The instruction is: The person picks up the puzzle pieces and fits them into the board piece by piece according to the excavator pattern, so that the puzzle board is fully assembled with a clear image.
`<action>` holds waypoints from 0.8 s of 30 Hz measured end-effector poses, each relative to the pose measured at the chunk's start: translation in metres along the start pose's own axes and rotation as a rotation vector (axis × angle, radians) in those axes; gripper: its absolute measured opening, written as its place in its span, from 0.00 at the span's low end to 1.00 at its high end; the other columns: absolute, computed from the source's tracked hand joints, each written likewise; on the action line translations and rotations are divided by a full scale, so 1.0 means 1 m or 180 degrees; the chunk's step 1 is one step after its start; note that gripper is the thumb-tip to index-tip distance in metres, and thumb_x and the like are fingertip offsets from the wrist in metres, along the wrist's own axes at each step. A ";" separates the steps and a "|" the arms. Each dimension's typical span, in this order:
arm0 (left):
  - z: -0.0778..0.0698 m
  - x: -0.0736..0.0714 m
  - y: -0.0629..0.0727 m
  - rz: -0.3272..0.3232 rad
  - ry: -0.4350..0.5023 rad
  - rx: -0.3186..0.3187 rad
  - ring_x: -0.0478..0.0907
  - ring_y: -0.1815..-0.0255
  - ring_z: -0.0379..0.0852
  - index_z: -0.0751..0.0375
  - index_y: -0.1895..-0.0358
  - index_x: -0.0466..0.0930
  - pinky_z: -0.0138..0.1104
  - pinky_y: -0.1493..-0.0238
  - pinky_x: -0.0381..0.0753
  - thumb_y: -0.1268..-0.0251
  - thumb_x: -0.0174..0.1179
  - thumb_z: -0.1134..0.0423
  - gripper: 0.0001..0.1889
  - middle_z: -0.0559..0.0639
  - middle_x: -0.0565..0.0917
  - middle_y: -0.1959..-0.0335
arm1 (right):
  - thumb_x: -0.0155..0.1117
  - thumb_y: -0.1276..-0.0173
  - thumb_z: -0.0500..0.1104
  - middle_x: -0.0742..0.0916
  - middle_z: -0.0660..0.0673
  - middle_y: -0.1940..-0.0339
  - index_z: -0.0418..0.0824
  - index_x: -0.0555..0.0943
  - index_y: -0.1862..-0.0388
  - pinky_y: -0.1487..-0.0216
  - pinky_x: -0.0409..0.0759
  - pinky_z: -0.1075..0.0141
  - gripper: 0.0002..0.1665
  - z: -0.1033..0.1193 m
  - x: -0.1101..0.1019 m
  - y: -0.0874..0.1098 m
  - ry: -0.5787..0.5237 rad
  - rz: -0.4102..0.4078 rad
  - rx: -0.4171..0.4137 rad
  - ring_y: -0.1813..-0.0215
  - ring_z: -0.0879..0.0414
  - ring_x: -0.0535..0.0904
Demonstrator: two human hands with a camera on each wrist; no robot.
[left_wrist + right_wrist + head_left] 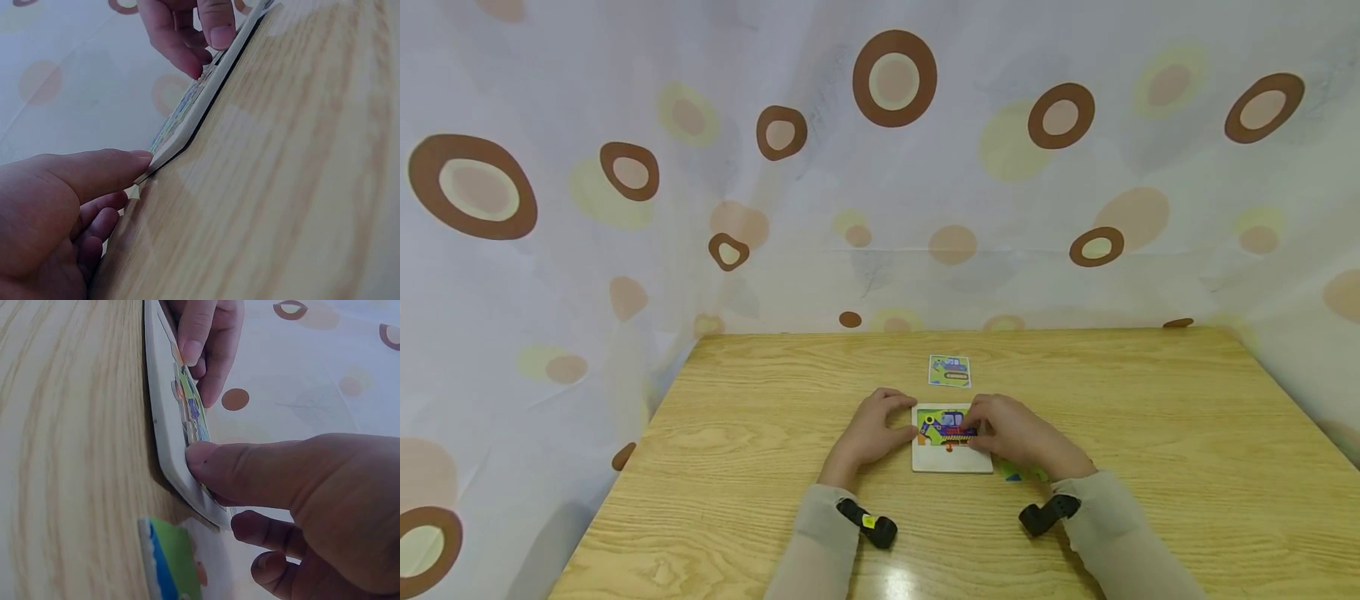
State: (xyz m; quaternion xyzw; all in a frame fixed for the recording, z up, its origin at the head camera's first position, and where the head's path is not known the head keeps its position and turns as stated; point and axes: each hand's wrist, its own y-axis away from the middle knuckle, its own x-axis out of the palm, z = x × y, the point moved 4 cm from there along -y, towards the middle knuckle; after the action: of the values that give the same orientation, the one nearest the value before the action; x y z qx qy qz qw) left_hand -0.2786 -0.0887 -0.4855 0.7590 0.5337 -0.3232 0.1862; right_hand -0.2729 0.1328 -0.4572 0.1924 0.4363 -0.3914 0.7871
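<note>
Board (951, 462) is set flat on tabletop (737, 475), upper part filled by digger puzzle (953, 419). Board's left edge is touched by left hand (872, 429), grip wide. Puzzle is touched by right hand (1017, 429), grip narrow; whether a piece is pinched cannot be told. Card (950, 372) is placed beyond board, loose pieces (1012, 473) beside it.

The left hand (872, 429) and right hand (1013, 432) are flanking the white puzzle tray (951, 462), blocking both sides. Loose puzzle pieces (1012, 472) are crowding its near right corner; an excavator card (950, 371) is lying beyond. On the near side, bare wooden tabletop (951, 521) is leaving a passage.
</note>
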 end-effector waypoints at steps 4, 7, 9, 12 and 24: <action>0.001 0.001 0.000 -0.0005 0.0001 -0.0006 0.67 0.34 0.53 0.55 0.37 0.78 0.47 0.32 0.65 0.34 0.66 0.59 0.22 0.51 0.72 0.38 | 0.72 0.37 0.36 0.82 0.52 0.63 0.43 0.87 0.59 0.67 0.75 0.66 0.08 0.000 0.000 0.001 -0.0103 -0.0039 0.0177 0.66 0.60 0.74; 0.002 0.001 -0.001 0.0010 -0.0010 -0.0045 0.66 0.34 0.52 0.54 0.37 0.78 0.45 0.32 0.64 0.34 0.66 0.58 0.23 0.50 0.72 0.37 | 0.71 0.36 0.37 0.81 0.52 0.63 0.44 0.87 0.61 0.67 0.75 0.66 0.06 0.001 -0.001 0.001 -0.0118 -0.0031 0.0198 0.67 0.60 0.73; 0.002 0.001 -0.001 0.0009 -0.0010 -0.0035 0.66 0.34 0.52 0.55 0.37 0.78 0.46 0.32 0.65 0.34 0.66 0.59 0.23 0.50 0.72 0.38 | 0.71 0.36 0.37 0.81 0.52 0.63 0.44 0.88 0.62 0.66 0.75 0.66 0.05 0.002 -0.001 0.001 -0.0117 -0.0009 0.0158 0.66 0.60 0.73; 0.002 0.001 0.000 0.0015 -0.0022 -0.0033 0.67 0.34 0.53 0.55 0.37 0.79 0.46 0.32 0.65 0.34 0.66 0.59 0.23 0.51 0.72 0.38 | 0.70 0.35 0.36 0.81 0.52 0.62 0.44 0.89 0.61 0.65 0.76 0.66 0.05 0.003 -0.001 0.001 -0.0096 0.0012 0.0098 0.65 0.61 0.74; 0.000 -0.001 0.000 0.0025 0.0008 0.0013 0.66 0.34 0.53 0.57 0.37 0.78 0.47 0.32 0.64 0.34 0.66 0.59 0.23 0.52 0.72 0.38 | 0.70 0.36 0.35 0.80 0.52 0.61 0.42 0.89 0.61 0.65 0.76 0.66 0.06 0.003 -0.003 0.002 0.0020 0.0027 0.0007 0.64 0.59 0.75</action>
State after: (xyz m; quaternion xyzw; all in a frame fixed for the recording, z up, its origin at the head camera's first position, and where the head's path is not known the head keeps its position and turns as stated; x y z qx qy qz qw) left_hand -0.2784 -0.0893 -0.4853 0.7618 0.5303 -0.3226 0.1852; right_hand -0.2706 0.1337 -0.4535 0.1962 0.4374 -0.3879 0.7872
